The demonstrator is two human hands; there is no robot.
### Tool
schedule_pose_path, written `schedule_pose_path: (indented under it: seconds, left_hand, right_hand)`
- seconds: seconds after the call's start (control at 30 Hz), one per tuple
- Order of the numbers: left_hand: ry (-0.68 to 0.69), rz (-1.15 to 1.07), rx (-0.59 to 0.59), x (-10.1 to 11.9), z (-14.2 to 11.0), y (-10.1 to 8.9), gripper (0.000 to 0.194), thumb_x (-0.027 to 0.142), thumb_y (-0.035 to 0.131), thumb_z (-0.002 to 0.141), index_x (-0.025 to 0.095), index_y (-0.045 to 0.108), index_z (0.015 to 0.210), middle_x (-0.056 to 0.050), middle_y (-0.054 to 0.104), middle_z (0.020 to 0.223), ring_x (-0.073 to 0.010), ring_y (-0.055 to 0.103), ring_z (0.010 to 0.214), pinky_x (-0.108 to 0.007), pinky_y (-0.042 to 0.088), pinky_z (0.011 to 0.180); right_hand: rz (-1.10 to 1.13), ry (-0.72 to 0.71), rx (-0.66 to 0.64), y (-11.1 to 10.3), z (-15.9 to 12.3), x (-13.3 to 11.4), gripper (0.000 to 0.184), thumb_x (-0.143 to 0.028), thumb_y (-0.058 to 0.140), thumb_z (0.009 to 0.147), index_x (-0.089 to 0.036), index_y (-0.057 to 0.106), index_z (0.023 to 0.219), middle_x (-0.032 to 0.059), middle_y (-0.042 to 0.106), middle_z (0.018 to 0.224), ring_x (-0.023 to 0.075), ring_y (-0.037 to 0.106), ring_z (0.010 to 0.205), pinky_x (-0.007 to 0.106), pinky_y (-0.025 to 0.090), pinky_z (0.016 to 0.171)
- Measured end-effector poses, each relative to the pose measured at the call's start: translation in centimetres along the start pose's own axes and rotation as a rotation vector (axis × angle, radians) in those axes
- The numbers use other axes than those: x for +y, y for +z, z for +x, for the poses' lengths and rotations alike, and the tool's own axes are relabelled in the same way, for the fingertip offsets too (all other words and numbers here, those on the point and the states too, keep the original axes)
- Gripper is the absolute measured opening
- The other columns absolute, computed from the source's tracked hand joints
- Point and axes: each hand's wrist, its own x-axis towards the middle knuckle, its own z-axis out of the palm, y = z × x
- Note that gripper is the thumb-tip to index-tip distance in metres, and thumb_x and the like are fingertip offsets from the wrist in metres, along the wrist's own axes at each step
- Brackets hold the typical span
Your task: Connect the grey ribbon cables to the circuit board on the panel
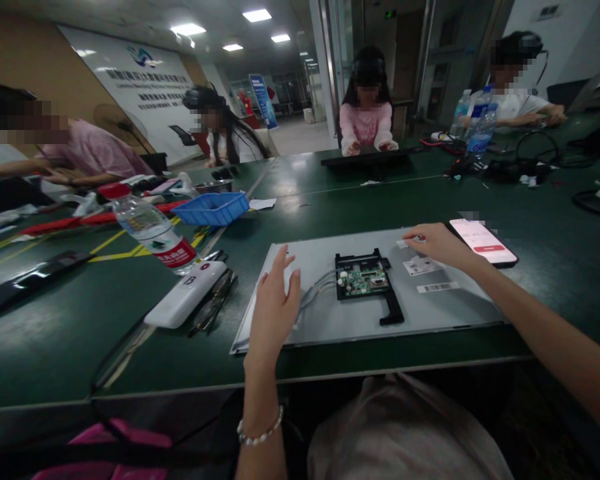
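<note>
A grey metal panel [330, 320] lies flat on the green table in front of me. A black bracket with a green circuit board [364, 280] sits on its middle, with pale wires running left from it. My left hand [275, 307] hovers over the panel's left part, fingers stretched out, holding nothing. My right hand [437, 243] rests at the panel's far right edge, fingers curled down onto a small white label. Two more labels [423, 267] lie beside it.
A phone [483, 241] with a lit screen lies right of the panel. To the left are a white power bank [185, 295], glasses [215, 307], a water bottle [153, 233] and a blue tray [213, 208]. Several people sit around the table; bottles and cables are at the far right.
</note>
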Motion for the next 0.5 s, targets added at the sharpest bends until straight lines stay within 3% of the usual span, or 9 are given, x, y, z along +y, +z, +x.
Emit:
schedule_pose_path:
  seconds: [0.1,0.23,0.4,0.5]
  left_hand:
    - [0.114,0.018,-0.061,2.5,3.1,-1.4,0.048,0.037,0.037,0.094,0.02,0.035,0.14,-0.009,0.057,0.13,-0.0231,0.054,0.119,-0.042,0.039,0.102]
    - [0.316,0.09,-0.356,4.7,7.3,-0.6,0.05,0.04,0.039,0.093,0.02,0.039,0.139,-0.007,0.052,0.137,-0.0231,0.05,0.124,-0.038,0.037,0.104]
    - [0.465,0.053,-0.686,2.9,9.8,3.5,0.062,0.046,0.046,0.088,0.018,0.033,0.142,-0.008,0.04,0.146,-0.0207,0.039,0.133,-0.033,0.03,0.11]
    - [0.478,-0.004,-0.857,0.8,9.7,4.6,0.078,0.052,0.052,0.084,0.013,0.024,0.145,-0.013,0.029,0.151,-0.022,0.031,0.138,-0.033,0.027,0.112]
  right_hand:
    - [-0.029,-0.065,-0.044,0.2,0.1,0.4,0.033,-0.037,0.054,0.086,-0.022,0.068,0.111,0.0082,0.067,0.113,0.0266,0.061,0.104,0.042,0.046,0.091]
    - [-0.067,-0.137,-0.101,0.8,0.3,1.3,0.032,-0.037,0.057,0.084,-0.022,0.068,0.111,0.0085,0.067,0.114,0.0274,0.059,0.107,0.044,0.045,0.093]
    - [-0.154,-0.183,-0.08,1.3,0.7,2.0,0.028,-0.032,0.05,0.089,-0.021,0.07,0.107,0.0084,0.069,0.109,0.0256,0.062,0.101,0.039,0.049,0.086]
    - [-0.302,-0.237,-0.067,1.4,0.7,1.8,0.027,-0.026,0.048,0.091,-0.019,0.07,0.104,0.0088,0.07,0.107,0.0247,0.064,0.098,0.037,0.05,0.082]
